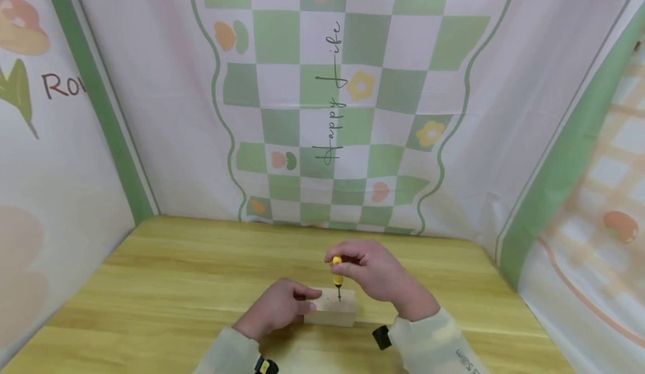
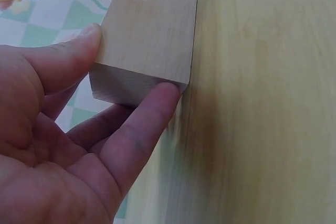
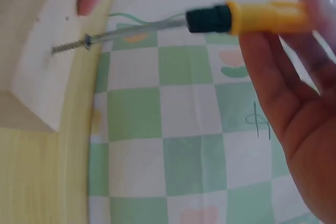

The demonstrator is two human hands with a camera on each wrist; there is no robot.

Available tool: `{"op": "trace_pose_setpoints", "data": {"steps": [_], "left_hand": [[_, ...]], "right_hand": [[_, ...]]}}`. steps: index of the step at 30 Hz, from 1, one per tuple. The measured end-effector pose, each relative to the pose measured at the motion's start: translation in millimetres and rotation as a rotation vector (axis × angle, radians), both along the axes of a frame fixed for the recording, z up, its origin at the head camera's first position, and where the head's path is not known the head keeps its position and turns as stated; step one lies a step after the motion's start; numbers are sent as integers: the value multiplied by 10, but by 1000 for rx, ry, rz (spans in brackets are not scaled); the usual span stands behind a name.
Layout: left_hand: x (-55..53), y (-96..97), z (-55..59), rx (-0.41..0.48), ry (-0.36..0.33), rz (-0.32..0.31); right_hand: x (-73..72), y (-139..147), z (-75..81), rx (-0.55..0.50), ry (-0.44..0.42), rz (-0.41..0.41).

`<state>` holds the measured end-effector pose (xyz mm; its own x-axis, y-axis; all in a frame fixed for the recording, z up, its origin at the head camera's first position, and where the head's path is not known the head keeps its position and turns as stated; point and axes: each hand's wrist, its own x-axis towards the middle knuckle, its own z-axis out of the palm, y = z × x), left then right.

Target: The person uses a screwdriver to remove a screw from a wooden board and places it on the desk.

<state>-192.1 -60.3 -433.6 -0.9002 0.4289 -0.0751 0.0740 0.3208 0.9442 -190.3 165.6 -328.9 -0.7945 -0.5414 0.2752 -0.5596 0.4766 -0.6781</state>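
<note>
1. Right hand [image 1: 379,270]: fingers and thumb curled in a pinch on the yellow handle of a screwdriver [image 3: 270,17]; lower centre of the head view, just right of the block.
2. Left hand [image 1: 278,307]: partly closed, thumb and fingers gripping one end of the wooden block [image 2: 152,30]; hand at left in the left wrist view, block at upper centre.
3. Screwdriver: near-upright in the head view, shaft pointing down to the block.
4. Screw [image 3: 72,46]: at the shaft's tip, point against the block face, most of its thread exposed; left side of the right wrist view. Two small dark marks nearby on the same face.
5. Block: on the wood-grain table [image 1: 201,273], between the hands.
6. Checked green-and-white cloth [image 1: 277,38]: upper centre of the head view, behind the table.
</note>
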Motion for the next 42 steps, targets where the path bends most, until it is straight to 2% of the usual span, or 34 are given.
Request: {"op": "trace_pose_setpoints", "data": {"steps": [2, 4, 6, 9, 11, 14, 17, 23, 26, 29, 31, 35, 38, 40, 42], "left_hand": [[-2, 2, -1, 21, -11, -1], [-5, 3, -7, 30, -16, -2], [-8, 2, -17, 30, -14, -6], [-18, -3, -39, 17, -1, -11], [-21, -6, -51, 3, 11, -13], [-20, -7, -59, 0, 13, -16], [-20, -6, -66, 0, 16, -16], [-20, -2, -56, 5, 4, -12], [-25, -3, -54, -8, 9, -14], [-24, -5, -44, -32, 24, -17], [-26, -11, -38, -49, 36, -18], [-20, -20, -18, -29, 25, -14], [-11, -18, -11, 4, 2, -10], [-4, -11, -13, 13, -5, -9], [-5, -10, -19, 23, -12, -8]], "right_hand": [[-18, 15, -5, 4, -10, 17], [-12, -18, -47, 29, 67, -11], [18, -89, -106, 81, 217, -87], [84, -214, -206, 170, 477, -254], [136, -280, -246, 210, 598, -358], [204, -348, -266, 231, 688, -452], [264, -396, -248, 207, 707, -502], [296, -424, -238, 97, 705, -518], [272, -386, -240, 23, 643, -479], [223, -302, -206, -64, 486, -387], [178, -222, -169, -115, 350, -296], [75, -47, -111, -149, 82, -123], [25, 44, -100, -158, -39, -58], [23, 57, -111, -161, -25, -67], [37, 24, -141, -121, 111, -117]]}}
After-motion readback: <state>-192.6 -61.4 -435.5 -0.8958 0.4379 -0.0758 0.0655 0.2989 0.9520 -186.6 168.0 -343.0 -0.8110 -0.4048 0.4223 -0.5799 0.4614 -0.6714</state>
